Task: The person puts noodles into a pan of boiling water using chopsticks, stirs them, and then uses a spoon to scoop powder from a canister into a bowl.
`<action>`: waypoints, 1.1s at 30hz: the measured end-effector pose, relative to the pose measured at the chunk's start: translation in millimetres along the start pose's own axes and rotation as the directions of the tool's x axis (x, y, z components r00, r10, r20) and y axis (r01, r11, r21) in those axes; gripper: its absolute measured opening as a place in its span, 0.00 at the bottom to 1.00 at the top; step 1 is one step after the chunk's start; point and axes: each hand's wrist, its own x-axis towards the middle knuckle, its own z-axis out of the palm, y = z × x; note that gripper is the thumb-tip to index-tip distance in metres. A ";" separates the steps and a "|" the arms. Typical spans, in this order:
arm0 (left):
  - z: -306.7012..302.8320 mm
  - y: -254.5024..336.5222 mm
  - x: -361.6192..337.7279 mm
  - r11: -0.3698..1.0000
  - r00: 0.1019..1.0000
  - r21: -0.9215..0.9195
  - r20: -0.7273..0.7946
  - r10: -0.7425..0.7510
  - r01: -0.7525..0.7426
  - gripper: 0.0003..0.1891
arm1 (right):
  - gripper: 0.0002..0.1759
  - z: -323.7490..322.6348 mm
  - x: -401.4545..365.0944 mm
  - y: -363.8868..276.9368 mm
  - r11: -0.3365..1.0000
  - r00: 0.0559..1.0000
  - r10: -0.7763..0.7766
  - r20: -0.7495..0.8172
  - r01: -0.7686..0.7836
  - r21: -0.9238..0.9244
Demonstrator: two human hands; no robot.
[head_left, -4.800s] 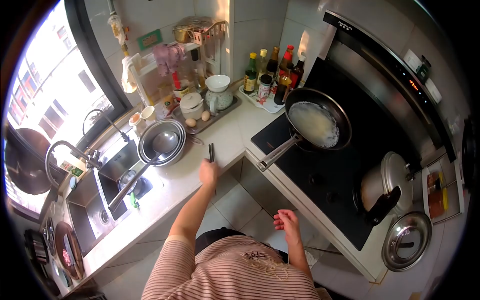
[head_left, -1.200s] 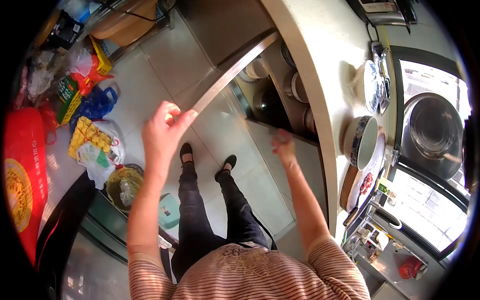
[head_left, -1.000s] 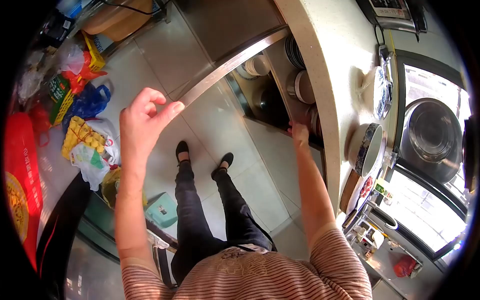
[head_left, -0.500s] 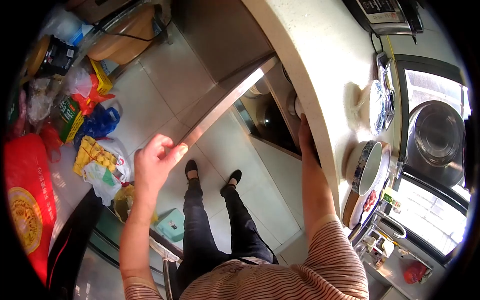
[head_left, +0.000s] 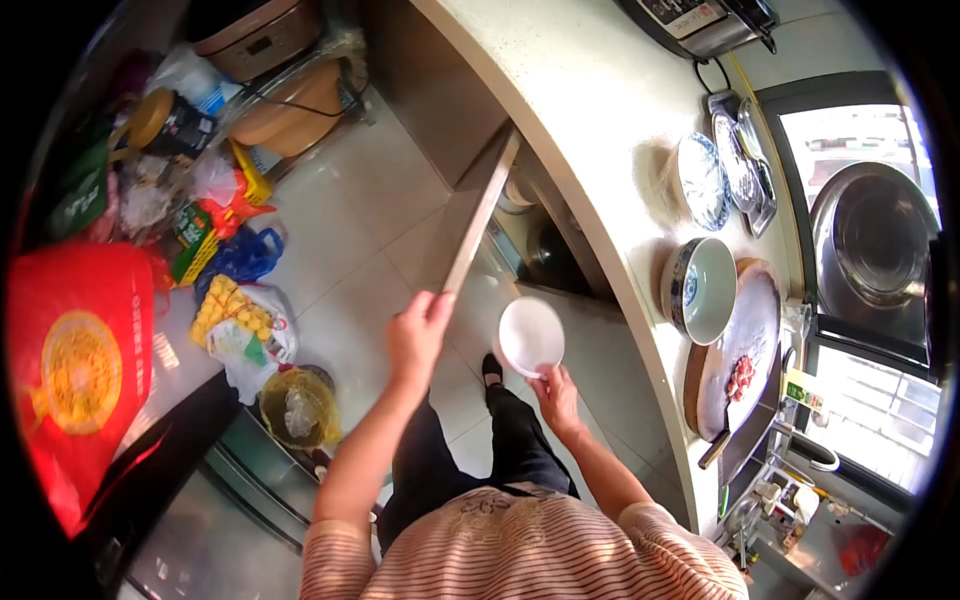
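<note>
My left hand (head_left: 417, 332) grips the lower corner of the open cabinet door (head_left: 480, 213), which swings out from under the pale countertop (head_left: 590, 130). My right hand (head_left: 556, 394) holds a small white bowl (head_left: 531, 336) by its rim, just outside the dark cabinet opening (head_left: 545, 250). Other dishes sit dimly inside the cabinet.
On the counter stand a blue-and-white bowl (head_left: 700, 290), a patterned plate (head_left: 703, 180) and a round wooden board (head_left: 740, 350) with pieces of meat. Bags, an egg tray (head_left: 228, 310) and a bin (head_left: 295, 408) crowd the floor at left. A large red bag (head_left: 75, 370) lies far left.
My right hand has come out of the cabinet with a white bowl in it. My left hand stays on the door, which has swung closer to the cabinet.
</note>
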 end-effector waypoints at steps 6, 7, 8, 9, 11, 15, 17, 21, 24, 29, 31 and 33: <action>66.6 33.3 -72.2 1.000 0.994 -0.005 -0.107 0.003 -0.004 0.19 | 0.17 -13.3 -66.8 28.5 0.952 0.903 -0.307 0.302 0.298 0.075; 69.0 29.1 -92.0 1.000 0.987 -0.013 -0.162 -0.011 0.009 0.19 | 0.17 -20.5 -69.9 29.1 0.917 0.864 -0.397 0.309 0.389 0.090; 68.7 18.6 -112.3 0.999 0.980 -0.033 -0.195 -0.030 0.024 0.21 | 0.17 -29.8 -75.9 28.2 0.879 0.824 -0.473 0.313 0.464 0.109; 65.9 1.5 -135.0 0.994 0.950 -0.091 -0.298 -0.091 0.067 0.20 | 0.18 -38.8 -77.9 25.8 0.844 0.784 -0.531 0.322 0.522 0.121; 59.1 -39.6 -181.9 0.973 0.870 -0.212 -0.460 -0.178 0.087 0.20 | 0.18 -61.5 -74.5 18.8 0.772 0.718 -0.629 0.298 0.622 0.129; 35.2 -100.7 -294.5 0.602 0.627 -0.741 -0.324 -0.709 0.298 0.14 | 0.18 -122.4 -80.2 4.4 0.652 0.645 -0.757 0.101 0.739 0.168; 30.4 -106.4 -342.3 0.554 0.555 -0.751 -0.307 -0.774 0.358 0.13 | 0.10 -149.4 -85.1 21.2 0.683 0.684 -0.706 -0.183 0.726 0.077; 46.0 -119.0 -404.1 0.476 0.516 -0.820 -0.271 -0.813 0.319 0.13 | 0.15 -234.9 -82.2 65.4 0.837 0.558 -0.409 -0.721 0.544 -0.054; 55.2 -105.5 -420.1 0.593 0.619 -0.737 -0.308 -0.722 0.324 0.14 | 0.21 -284.0 -108.8 41.2 0.668 0.707 -0.074 -0.704 0.559 0.492; 47.2 -56.1 -480.5 0.628 0.866 -0.745 -0.145 -0.479 0.223 0.19 | 0.16 -240.7 -198.0 -6.8 0.528 0.658 -0.361 -0.661 0.728 0.437; 40.7 -64.0 -533.9 0.621 0.925 -0.778 -0.158 -0.345 0.099 0.20 | 0.12 -182.8 -220.4 24.0 0.431 0.669 -0.588 -0.455 0.735 0.524; 14.3 -60.5 -620.3 0.579 0.891 -0.814 -0.241 -0.386 0.031 0.24 | 0.10 -121.5 -306.8 2.0 0.586 0.701 -0.701 -0.129 0.670 0.455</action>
